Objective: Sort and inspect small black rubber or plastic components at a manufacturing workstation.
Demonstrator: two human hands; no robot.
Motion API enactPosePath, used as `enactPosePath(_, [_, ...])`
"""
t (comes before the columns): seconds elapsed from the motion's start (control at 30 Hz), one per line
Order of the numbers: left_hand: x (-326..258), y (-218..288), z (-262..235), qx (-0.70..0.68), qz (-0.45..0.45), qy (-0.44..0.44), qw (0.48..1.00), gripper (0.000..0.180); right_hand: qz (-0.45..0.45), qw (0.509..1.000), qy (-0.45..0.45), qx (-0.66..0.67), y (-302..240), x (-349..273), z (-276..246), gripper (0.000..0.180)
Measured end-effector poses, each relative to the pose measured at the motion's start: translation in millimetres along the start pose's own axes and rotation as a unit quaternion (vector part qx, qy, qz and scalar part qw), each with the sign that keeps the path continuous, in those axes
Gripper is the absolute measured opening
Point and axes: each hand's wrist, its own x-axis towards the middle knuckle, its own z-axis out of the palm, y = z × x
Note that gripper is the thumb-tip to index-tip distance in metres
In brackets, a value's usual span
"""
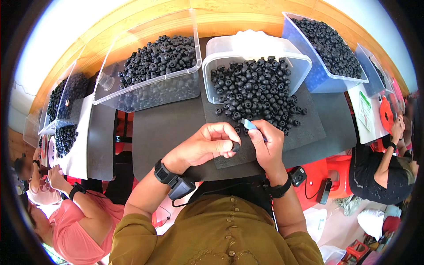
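Head view: left hand (211, 143) pinches a small black rubber ring (236, 147) between thumb and fingers, just beside the right hand (266, 143), closed around a slim blue-tipped tool (248, 125). Both hover over a dark textured mat (309, 126) on the surface, where a heap of black rubber rings (256, 88) spills from a tipped clear plastic tub (254, 46).

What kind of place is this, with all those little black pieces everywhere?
Probably a small workshop for hand sorting or trimming parts. Clear plastic bins heaped with small black rubber-like pieces line a shared table, the person's right hand holds a small blue tool, and co-workers sit on both sides.
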Motion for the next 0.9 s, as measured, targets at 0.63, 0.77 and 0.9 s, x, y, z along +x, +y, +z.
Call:
enactPosePath(0.63, [10,-2,6,0.134,0.022,0.088,0.987,0.013,0.014,0.995,-0.076,0.06,-1,-1,-8,0.021])
enactPosePath(0.77, [8,4,12,0.185,-0.004,0.069,0.98,0.013,-0.003,0.997,-0.061,0.056,3,0,-9,0.02])
enactPosePath(0.9, [-12,60,22,0.311,0.141,0.166,0.925,0.014,0.023,0.997,0.019,0.076,7,-5,-4,0.019])
